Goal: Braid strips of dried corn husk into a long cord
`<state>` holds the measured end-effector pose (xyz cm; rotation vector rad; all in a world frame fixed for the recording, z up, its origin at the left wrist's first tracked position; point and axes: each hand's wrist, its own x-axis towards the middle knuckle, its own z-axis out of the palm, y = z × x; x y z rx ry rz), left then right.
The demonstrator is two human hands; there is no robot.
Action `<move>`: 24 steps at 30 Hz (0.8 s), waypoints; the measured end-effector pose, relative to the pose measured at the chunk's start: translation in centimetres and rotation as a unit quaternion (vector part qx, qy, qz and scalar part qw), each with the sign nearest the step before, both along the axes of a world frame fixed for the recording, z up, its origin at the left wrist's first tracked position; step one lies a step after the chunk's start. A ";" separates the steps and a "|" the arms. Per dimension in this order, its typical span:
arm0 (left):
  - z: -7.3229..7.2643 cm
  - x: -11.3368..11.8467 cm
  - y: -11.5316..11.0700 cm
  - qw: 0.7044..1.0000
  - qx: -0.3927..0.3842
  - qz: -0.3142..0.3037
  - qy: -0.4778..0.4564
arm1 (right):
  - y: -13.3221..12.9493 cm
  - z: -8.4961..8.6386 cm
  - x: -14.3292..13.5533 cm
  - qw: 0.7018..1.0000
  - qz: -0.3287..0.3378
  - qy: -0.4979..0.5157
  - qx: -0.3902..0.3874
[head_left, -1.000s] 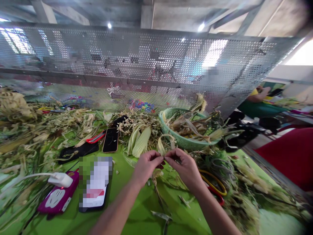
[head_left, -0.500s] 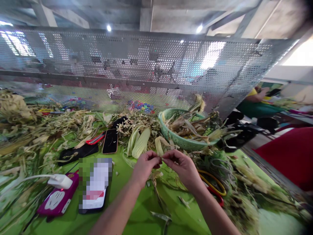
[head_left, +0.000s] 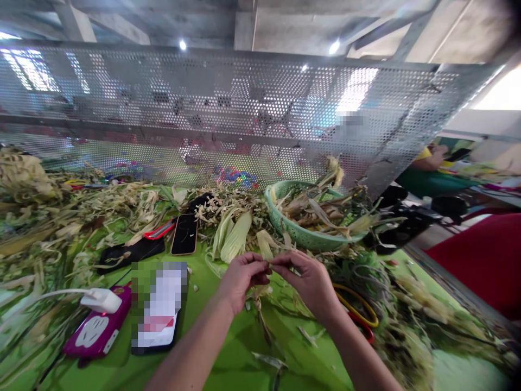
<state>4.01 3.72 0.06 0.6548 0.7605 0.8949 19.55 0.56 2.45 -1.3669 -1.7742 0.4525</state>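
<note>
Above the green tabletop my left hand [head_left: 243,277] and my right hand [head_left: 305,277] meet, thumbs and forefingers pinched together at the tips. Between them is a small piece of corn husk, mostly covered by my fingers. A pale, stiff corn husk strip [head_left: 265,243] shows just behind the fingertips; whether it joins the pinched piece, I cannot tell. Below my hands a thin twisted husk strip [head_left: 266,328] trails over the table. Broad pale-green husks [head_left: 236,239] lie just beyond my left hand.
A green plastic basket [head_left: 288,227] of dry husks stands behind my right hand. Orange-handled scissors [head_left: 360,309] lie by my right forearm. Leftward are a lit phone [head_left: 163,309], a dark phone [head_left: 184,234], a red cutter knife [head_left: 160,230] and a purple power strip [head_left: 97,326]. Perforated metal panel [head_left: 195,108] behind.
Both hands stay pinched at the same spot, with only slight finger movement. The whole view has shifted by a small amount.
</note>
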 end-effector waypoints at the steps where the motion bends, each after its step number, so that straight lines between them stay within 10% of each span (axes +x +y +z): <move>1: 0.0 0.0 0.0 1.000 0.005 -0.003 0.001 | 0.0 -0.1 0.0 1.000 -0.005 -0.007 0.002; 12: 0.4 0.1 -0.5 0.987 0.142 -0.018 0.068 | 0.1 -1.3 -0.1 0.997 -0.017 0.065 -0.036; 24: -0.4 0.2 -0.1 0.995 0.081 -0.003 0.058 | 0.0 -0.6 -0.4 0.991 -0.008 0.121 -0.055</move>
